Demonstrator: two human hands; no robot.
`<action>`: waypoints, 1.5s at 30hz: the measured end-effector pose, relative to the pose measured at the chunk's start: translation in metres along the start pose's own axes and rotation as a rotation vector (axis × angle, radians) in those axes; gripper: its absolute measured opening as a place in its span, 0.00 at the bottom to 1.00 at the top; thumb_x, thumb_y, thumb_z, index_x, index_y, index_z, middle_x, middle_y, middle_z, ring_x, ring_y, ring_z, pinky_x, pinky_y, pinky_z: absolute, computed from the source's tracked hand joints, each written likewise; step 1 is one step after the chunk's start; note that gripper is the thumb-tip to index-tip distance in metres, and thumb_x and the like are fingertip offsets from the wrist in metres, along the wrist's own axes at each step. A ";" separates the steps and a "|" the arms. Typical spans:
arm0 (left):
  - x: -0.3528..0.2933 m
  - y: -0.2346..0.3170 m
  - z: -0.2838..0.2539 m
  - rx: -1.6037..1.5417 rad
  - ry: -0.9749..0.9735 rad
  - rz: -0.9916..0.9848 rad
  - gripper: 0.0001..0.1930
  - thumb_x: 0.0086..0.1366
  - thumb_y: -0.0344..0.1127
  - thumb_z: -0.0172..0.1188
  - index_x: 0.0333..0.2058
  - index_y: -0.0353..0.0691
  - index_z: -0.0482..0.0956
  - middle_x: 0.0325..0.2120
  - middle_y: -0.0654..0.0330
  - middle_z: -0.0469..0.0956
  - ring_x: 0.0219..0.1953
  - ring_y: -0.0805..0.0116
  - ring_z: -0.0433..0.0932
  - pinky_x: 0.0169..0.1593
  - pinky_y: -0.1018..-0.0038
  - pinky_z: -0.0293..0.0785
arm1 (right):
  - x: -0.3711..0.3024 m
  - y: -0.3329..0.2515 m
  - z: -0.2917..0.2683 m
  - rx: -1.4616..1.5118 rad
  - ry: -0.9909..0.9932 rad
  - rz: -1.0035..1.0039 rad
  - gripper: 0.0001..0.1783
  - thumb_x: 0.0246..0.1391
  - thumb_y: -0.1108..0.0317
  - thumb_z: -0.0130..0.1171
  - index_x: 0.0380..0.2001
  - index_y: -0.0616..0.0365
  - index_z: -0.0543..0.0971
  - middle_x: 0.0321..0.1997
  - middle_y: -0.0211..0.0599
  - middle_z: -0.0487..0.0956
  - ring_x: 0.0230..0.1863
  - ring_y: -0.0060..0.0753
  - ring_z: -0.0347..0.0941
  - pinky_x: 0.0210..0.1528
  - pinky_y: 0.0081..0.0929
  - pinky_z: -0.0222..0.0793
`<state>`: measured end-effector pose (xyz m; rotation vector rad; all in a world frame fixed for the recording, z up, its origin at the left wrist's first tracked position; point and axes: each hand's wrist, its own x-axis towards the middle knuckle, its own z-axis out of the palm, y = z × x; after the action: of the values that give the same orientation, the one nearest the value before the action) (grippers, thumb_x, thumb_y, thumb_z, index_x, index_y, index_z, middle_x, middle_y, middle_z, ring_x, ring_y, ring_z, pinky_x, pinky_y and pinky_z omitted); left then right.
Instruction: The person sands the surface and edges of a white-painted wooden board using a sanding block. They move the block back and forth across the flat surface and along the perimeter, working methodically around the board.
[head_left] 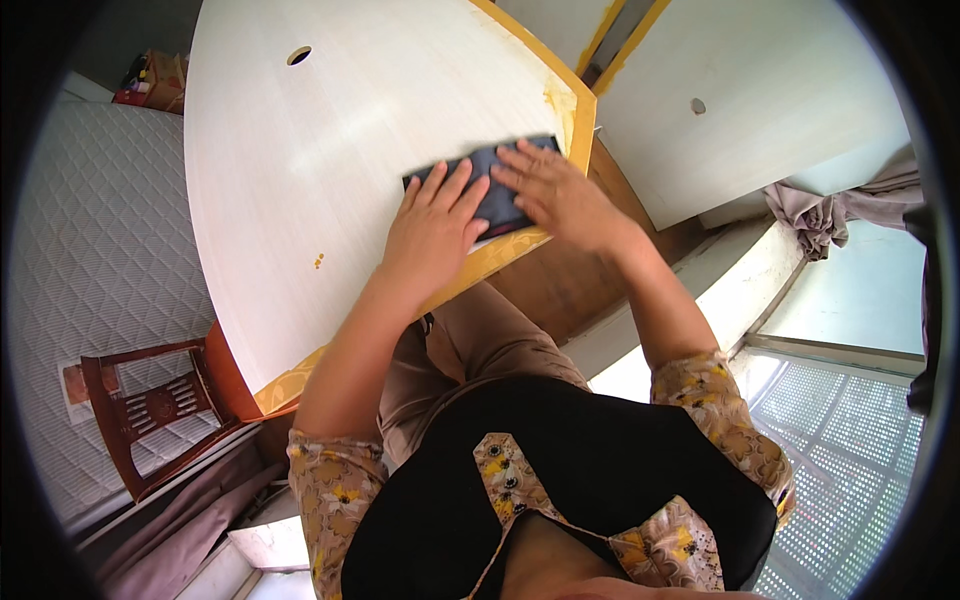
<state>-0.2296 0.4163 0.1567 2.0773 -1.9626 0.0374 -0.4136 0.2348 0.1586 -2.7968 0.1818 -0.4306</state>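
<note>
A dark blue-grey, flat rectangular piece with black ends [500, 208] lies on the large white board [300, 180], near its front right corner; I cannot tell just what it is. My left hand [435, 222] rests flat on its left part, fingers spread. On its right part lies my right hand [560, 195], fingers stretched out and slightly blurred. Yellow patterned edging [490, 258] runs along the board's near and right sides. The board has an oval hole [299, 55] at the far left and a few small yellow spots [319, 261] toward the near left.
Beyond the right corner stands another white panel [760, 110] with a small hole. A quilted mattress [110, 220] fills the left side. A dark red wooden chair [150, 410] is beside the board's near left end. Curtains [815, 215] and a window [830, 430] are at right.
</note>
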 end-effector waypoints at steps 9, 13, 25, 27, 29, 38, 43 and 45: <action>0.040 -0.033 0.015 0.038 0.026 -0.083 0.27 0.76 0.49 0.54 0.70 0.49 0.69 0.74 0.58 0.62 0.75 0.51 0.59 0.76 0.50 0.55 | 0.044 0.030 0.017 -0.162 -0.007 0.078 0.28 0.72 0.57 0.50 0.72 0.46 0.69 0.80 0.44 0.61 0.81 0.53 0.51 0.80 0.47 0.48; -0.028 -0.025 -0.003 -0.003 0.060 -0.083 0.27 0.74 0.46 0.57 0.69 0.47 0.71 0.73 0.58 0.63 0.75 0.52 0.59 0.75 0.50 0.55 | 0.031 -0.021 0.028 -0.130 -0.022 -0.042 0.30 0.68 0.56 0.56 0.71 0.41 0.71 0.80 0.47 0.60 0.80 0.58 0.52 0.80 0.52 0.47; -0.045 -0.038 -0.013 0.031 0.008 -0.173 0.27 0.76 0.44 0.54 0.71 0.48 0.67 0.74 0.57 0.61 0.75 0.50 0.58 0.75 0.50 0.56 | 0.050 -0.047 0.032 -0.142 -0.117 -0.158 0.32 0.70 0.57 0.52 0.74 0.54 0.65 0.79 0.47 0.62 0.82 0.49 0.50 0.81 0.44 0.47; -0.017 -0.055 -0.007 0.072 -0.036 -0.215 0.28 0.78 0.48 0.51 0.72 0.50 0.65 0.75 0.60 0.59 0.76 0.54 0.57 0.76 0.52 0.55 | 0.075 -0.030 0.035 -0.206 -0.148 -0.080 0.32 0.73 0.55 0.48 0.75 0.52 0.64 0.81 0.44 0.59 0.82 0.48 0.48 0.82 0.43 0.43; 0.001 -0.075 -0.009 0.111 -0.089 -0.256 0.28 0.79 0.49 0.49 0.73 0.51 0.64 0.76 0.62 0.58 0.77 0.55 0.55 0.77 0.53 0.54 | 0.100 -0.023 0.043 -0.223 -0.174 -0.015 0.32 0.74 0.53 0.44 0.76 0.49 0.62 0.82 0.42 0.55 0.83 0.48 0.45 0.82 0.43 0.41; -0.084 -0.181 -0.040 0.146 -0.083 -0.466 0.29 0.80 0.49 0.46 0.75 0.55 0.60 0.78 0.63 0.54 0.79 0.56 0.51 0.78 0.53 0.48 | 0.214 -0.094 0.113 -0.179 -0.276 -0.064 0.32 0.75 0.49 0.37 0.78 0.39 0.58 0.85 0.38 0.48 0.85 0.46 0.38 0.83 0.45 0.33; -0.185 -0.189 -0.056 0.128 -0.024 -0.581 0.28 0.79 0.49 0.47 0.75 0.54 0.62 0.77 0.64 0.55 0.79 0.58 0.50 0.78 0.53 0.46 | 0.230 -0.174 0.142 -0.104 -0.337 -0.272 0.33 0.73 0.50 0.40 0.78 0.42 0.60 0.85 0.40 0.49 0.85 0.49 0.39 0.83 0.46 0.33; -0.218 -0.179 -0.062 0.125 -0.008 -0.617 0.28 0.79 0.47 0.49 0.75 0.53 0.62 0.77 0.63 0.55 0.79 0.57 0.51 0.78 0.52 0.47 | 0.227 -0.196 0.149 -0.076 -0.347 -0.354 0.33 0.73 0.49 0.41 0.77 0.43 0.61 0.85 0.39 0.50 0.85 0.47 0.39 0.83 0.45 0.33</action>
<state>-0.0590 0.6489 0.1374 2.6712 -1.2706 0.0253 -0.1371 0.4230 0.1467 -2.9254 -0.3856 -0.0063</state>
